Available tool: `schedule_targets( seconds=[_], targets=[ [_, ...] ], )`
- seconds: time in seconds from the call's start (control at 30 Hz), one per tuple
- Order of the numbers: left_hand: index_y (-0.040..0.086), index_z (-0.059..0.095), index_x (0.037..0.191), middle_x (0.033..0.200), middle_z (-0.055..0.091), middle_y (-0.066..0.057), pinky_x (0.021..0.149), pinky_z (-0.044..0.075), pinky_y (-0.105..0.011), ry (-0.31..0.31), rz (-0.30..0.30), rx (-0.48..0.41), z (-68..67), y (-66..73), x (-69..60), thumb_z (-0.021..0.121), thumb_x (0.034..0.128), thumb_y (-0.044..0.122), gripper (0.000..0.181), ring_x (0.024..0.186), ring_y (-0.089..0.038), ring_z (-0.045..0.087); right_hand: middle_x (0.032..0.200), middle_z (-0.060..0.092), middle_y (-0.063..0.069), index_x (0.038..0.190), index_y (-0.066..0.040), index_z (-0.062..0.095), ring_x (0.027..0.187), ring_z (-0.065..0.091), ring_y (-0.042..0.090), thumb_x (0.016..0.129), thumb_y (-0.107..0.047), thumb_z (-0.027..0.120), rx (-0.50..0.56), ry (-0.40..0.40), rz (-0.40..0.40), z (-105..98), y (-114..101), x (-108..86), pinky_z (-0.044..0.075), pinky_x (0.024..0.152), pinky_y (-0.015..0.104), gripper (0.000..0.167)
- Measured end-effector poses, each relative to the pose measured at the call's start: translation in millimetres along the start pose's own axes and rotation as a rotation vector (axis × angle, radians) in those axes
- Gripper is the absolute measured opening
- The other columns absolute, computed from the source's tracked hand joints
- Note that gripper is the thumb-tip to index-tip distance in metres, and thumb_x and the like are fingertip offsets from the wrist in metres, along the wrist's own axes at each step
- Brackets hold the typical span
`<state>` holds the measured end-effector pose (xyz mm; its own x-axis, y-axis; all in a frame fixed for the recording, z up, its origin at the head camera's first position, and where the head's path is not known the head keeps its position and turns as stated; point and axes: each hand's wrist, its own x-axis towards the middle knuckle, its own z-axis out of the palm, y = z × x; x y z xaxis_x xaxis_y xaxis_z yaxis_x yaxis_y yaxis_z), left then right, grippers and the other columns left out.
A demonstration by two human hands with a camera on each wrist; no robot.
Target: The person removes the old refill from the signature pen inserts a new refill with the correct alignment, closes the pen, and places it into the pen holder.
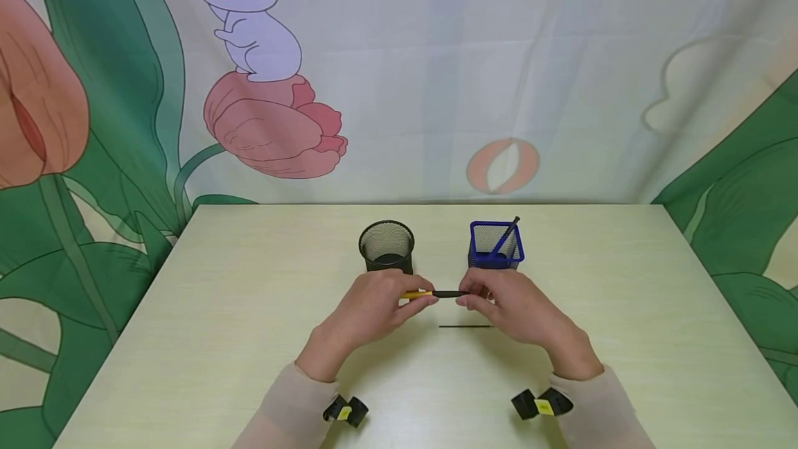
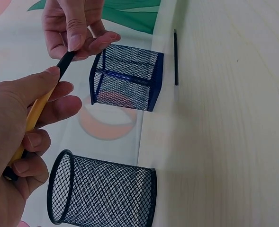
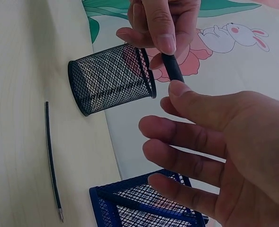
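Note:
A pen [image 1: 446,294] with a yellow barrel and a black front part lies level between both hands above the table. My left hand [image 1: 382,300] grips its yellow barrel [image 2: 39,106], the fingers curled round it. The thumb and fingertip of my right hand [image 1: 514,303] pinch the black end; its other fingers are spread in the right wrist view. A thin black pen refill [image 1: 464,326] lies on the table below the hands. Its metal point [image 3: 61,215] shows in the right wrist view. The very tip of the pen is hidden by my right fingers.
Behind my left hand stands a round black mesh pen holder [image 1: 386,244]. Behind my right hand stands a square blue mesh pen holder [image 1: 497,244] with a pen [image 1: 506,234] leaning in it. A printed curtain [image 1: 399,75] hangs beyond the table's [image 1: 218,262] far edge.

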<state>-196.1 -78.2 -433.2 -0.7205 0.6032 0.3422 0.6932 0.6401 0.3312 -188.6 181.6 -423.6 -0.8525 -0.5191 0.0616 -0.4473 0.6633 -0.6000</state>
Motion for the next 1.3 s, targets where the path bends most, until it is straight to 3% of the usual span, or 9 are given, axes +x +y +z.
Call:
schedule_targets(
  seconds=[0.4, 0.7, 1.3],
  targets=[
    [0.026, 0.079, 0.106, 0.087, 0.073, 0.01, 0.062, 0.047, -0.023, 0.001, 0.003, 0.012, 0.6, -0.2, -0.6, 0.072, 0.0978, 0.039, 0.017, 0.073, -0.008, 0.064, 0.083, 0.068, -0.011, 0.102, -0.018, 0.072, 0.07, 0.055, 0.004, 0.103, -0.026, 0.066, -0.012, -0.002, -0.033, 0.3, 2.9, 0.3, 0.047, 0.065, 0.025, 0.011],
    [0.027, 0.079, 0.106, 0.083, 0.07, 0.011, 0.06, 0.043, -0.02, 0.003, -0.007, 0.033, 1.4, 0.1, -0.3, 0.073, 0.0966, 0.041, 0.018, 0.069, -0.003, 0.056, 0.082, 0.068, -0.01, 0.1, -0.022, 0.072, 0.066, 0.053, 0.005, 0.104, -0.027, 0.063, -0.016, -0.014, -0.026, -0.2, 2.9, 0.4, 0.045, 0.062, 0.025, 0.011],
    [0.026, 0.079, 0.105, 0.082, 0.069, 0.011, 0.059, 0.041, -0.019, 0.003, -0.014, 0.024, 1.6, 0.8, 0.0, 0.074, 0.0958, 0.04, 0.017, 0.068, -0.002, 0.054, 0.084, 0.072, -0.003, 0.099, -0.022, 0.072, 0.066, 0.052, 0.005, 0.108, -0.027, 0.056, -0.02, -0.036, -0.032, 0.6, 4.2, 0.2, 0.046, 0.064, 0.026, 0.019]
  ],
)
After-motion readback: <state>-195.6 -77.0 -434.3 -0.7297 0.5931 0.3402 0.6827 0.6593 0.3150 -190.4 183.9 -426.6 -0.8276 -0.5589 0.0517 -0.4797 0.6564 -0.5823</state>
